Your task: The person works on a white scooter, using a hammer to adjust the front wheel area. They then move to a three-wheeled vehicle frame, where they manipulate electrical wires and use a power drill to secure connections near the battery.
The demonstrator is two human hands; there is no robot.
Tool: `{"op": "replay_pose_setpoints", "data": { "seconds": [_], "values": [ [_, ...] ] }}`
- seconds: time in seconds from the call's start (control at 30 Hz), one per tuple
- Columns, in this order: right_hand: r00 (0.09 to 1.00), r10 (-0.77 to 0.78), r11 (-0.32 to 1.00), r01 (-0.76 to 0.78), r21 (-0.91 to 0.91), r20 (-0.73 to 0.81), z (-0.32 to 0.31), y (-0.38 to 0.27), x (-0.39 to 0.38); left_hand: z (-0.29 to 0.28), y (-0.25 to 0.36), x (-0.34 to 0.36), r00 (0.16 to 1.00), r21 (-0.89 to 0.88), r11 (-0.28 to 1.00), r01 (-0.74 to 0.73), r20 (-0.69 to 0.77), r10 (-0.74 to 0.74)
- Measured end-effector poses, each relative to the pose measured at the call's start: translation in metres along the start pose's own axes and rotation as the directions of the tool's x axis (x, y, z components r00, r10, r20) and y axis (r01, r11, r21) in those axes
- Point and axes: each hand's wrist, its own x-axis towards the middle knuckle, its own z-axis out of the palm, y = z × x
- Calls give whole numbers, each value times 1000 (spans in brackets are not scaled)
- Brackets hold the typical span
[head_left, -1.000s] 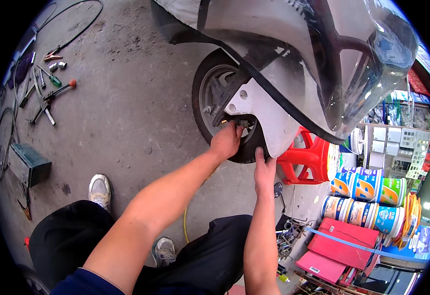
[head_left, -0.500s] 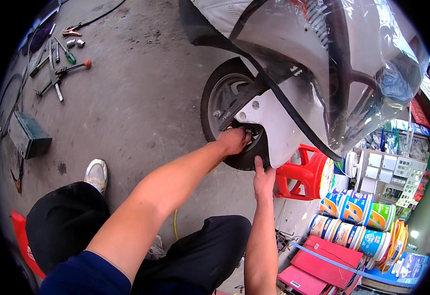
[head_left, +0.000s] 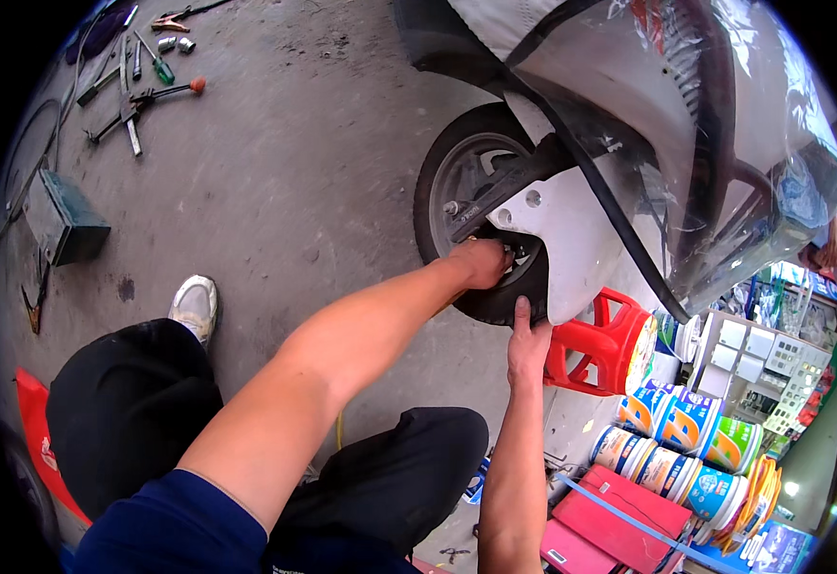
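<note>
A white scooter (head_left: 572, 234) under a clear plastic cover stands at the upper right, its black tyre (head_left: 428, 182) and grey wheel rim (head_left: 448, 167) facing me. My left hand (head_left: 484, 262) reaches to the lower part of the wheel, below the dark arm (head_left: 505, 191) by the axle. Its fingers are curled at the rim; what they hold, if anything, is hidden. My right hand (head_left: 530, 340) grips the bottom of the tyre from below, thumb up against the rubber and the other fingers mostly out of sight. A white panel (head_left: 557, 210) partly hides the wheel.
A red plastic stool (head_left: 610, 349) stands right of the wheel. Beyond it are paint buckets (head_left: 682, 418) and red boxes (head_left: 619, 507). On the left floor lie a green-handled screwdriver (head_left: 162, 69), a bar tool (head_left: 132, 124) and a dark battery-like box (head_left: 72, 225). My shoe (head_left: 195, 304) is nearby.
The view has shifted, so the scooter appears farther right and the floor tools higher. Both hands keep their places at the wheel, with little visible change in grip.
</note>
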Motion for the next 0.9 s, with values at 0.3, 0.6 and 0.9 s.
{"op": "replay_pose_setpoints", "data": {
  "seconds": [0.3,0.6,0.9],
  "values": [
    [1000,-9,1000,9,12,6,-1,-5,1,4,0,3,997,-9,999,-41,-60,40],
    [999,-33,999,33,-5,-1,-1,-2,2,3,2,0,998,21,999,-37,-41,38],
    [999,-27,999,27,-26,-19,1,-16,-3,0,5,-4,999,27,999,-34,-24,35]
  ]
}}
